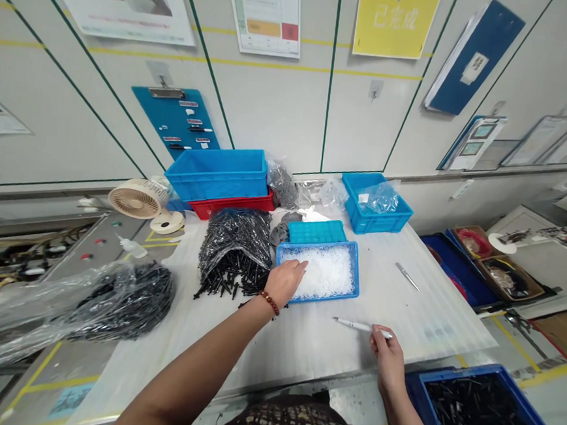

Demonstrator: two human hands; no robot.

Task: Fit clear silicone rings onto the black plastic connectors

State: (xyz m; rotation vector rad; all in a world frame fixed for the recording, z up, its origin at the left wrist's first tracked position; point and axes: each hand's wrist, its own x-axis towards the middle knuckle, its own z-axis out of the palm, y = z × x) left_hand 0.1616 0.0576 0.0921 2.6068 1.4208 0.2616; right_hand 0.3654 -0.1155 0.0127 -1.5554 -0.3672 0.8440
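Observation:
My left hand point(285, 282), with a beaded bracelet at the wrist, reaches over the left side of a shallow blue tray point(359, 271). Small white pieces point(331, 268) fill this tray. The fingers are drawn together at the pieces; whatever they pinch is too small or hidden to make out. My right hand point(386, 351), near the table's front edge, is closed round a white pen-shaped tool point(356, 324), its thin tip pointing left. Left of the tray, a clear plastic bag point(237, 232) spills black slender parts point(230, 270) onto the table.
Behind the tray stand a teal compartment box point(317, 231), a blue bin point(218, 173) on a red one point(232, 203), and another blue bin point(379, 213). A metal pen-like tool point(407, 276) lies right. Bagged black cables point(124, 301) lie left, near a fan point(138, 200). A floor crate point(488, 412) holds black parts.

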